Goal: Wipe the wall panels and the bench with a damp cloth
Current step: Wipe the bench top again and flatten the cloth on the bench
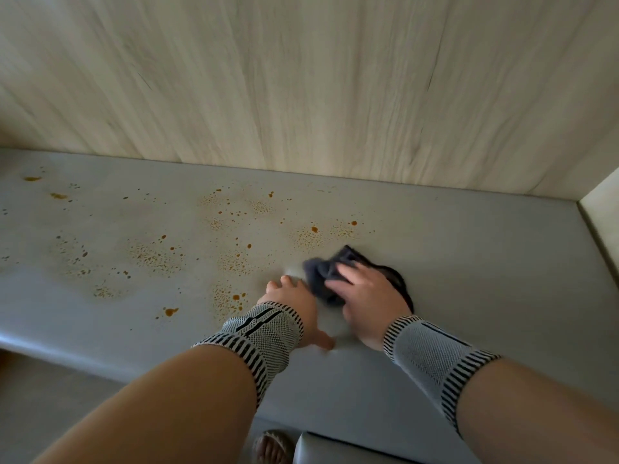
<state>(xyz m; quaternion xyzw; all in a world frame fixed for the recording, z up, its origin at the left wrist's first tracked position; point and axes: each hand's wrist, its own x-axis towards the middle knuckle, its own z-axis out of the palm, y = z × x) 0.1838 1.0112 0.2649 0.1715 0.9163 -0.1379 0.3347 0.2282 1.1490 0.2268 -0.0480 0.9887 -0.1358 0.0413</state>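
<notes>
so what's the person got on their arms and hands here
Both forearms are bare, and each wrist wears a knitted support band. The left wrist band is a grey-white mesh knit with black-and-white striped edging and a few black dashes on top. The right wrist band matches it: the same pale mesh, striped borders and a thin black line. The left hand and right hand wear no gloves; no rings are visible.

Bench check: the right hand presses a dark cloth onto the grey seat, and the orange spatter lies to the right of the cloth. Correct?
Not quite. In the head view the right hand does press the dark cloth on the bench, but the orange spatter lies to the cloth's left, not right.
</notes>
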